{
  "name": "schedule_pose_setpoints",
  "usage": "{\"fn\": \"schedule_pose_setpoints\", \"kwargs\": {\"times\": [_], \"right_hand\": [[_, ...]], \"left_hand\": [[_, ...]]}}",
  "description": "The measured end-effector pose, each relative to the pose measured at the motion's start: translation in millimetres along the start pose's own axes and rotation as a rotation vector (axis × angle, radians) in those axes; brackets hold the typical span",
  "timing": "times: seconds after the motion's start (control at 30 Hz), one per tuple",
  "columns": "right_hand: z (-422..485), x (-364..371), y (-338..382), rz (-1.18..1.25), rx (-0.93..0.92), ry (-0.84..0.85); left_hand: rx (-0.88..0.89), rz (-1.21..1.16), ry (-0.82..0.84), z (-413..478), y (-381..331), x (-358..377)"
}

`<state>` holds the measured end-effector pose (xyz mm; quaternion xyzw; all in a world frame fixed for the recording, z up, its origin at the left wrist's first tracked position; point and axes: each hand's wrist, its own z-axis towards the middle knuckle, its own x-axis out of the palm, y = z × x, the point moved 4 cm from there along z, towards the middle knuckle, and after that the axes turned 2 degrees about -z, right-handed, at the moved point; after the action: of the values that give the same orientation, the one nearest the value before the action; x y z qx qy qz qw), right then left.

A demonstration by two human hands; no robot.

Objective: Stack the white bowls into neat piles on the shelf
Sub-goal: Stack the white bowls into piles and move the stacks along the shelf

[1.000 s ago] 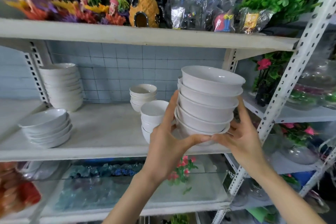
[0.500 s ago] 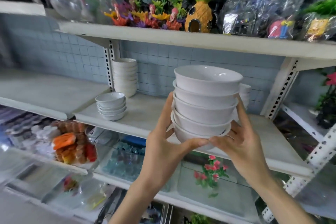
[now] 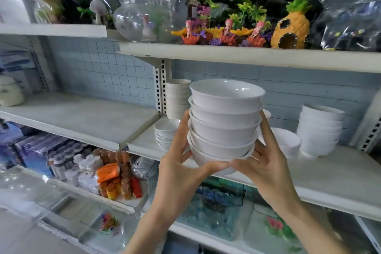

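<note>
Head view: left hand [image 3: 177, 173] and right hand [image 3: 268, 171] hold a stack of white bowls [image 3: 224, 123], fingers clamped round its base. Another bowl pile [image 3: 319, 130] stands at its three o'clock.

The white bowls [image 3: 224, 121] look glossy, smooth ceramic; the shelf [image 3: 309, 179] beneath is matt, rough; above it, a clear glass vase [image 3: 142, 14].

Left hand [image 3: 181, 171] and right hand [image 3: 268, 169] raised, gripping, thumbs close

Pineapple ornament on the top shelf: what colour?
Orange-yellow pineapple-shaped ornament with a green leafy crown and dark round holes; head view.
</note>
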<state>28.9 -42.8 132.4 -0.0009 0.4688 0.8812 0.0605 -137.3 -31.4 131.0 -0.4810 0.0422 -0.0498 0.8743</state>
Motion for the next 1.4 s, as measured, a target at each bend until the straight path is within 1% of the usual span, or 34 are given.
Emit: {"fn": "schedule_pose_setpoints", "kwargs": {"times": [0.3, 0.67, 0.8, 1.0, 1.23, 1.4], "right_hand": [[23, 124, -17, 0.015, -0.014, 0.015], [76, 237, -42, 0.081, 0.084, 0.11], [107, 271, -64, 0.083, 0.102, 0.163], [160, 329, -105, 0.118, 0.083, 0.212], [225, 395, -149, 0.124, 0.106, 0.217], [258, 429, -169, 0.096, 0.116, 0.213]], "left_hand": [[0.01, 0.014, -0.002, 14, 15, -126], [-0.029, -0.006, -0.037, 52, 46, -241], [-0.037, 0.054, -0.069, 76, 65, -278], [-0.074, 0.075, -0.06, 123, 104, -337], [-0.116, 0.084, -0.039, 186, 147, -406], [-0.117, 0.069, -0.002, 220, 171, -441]]}}
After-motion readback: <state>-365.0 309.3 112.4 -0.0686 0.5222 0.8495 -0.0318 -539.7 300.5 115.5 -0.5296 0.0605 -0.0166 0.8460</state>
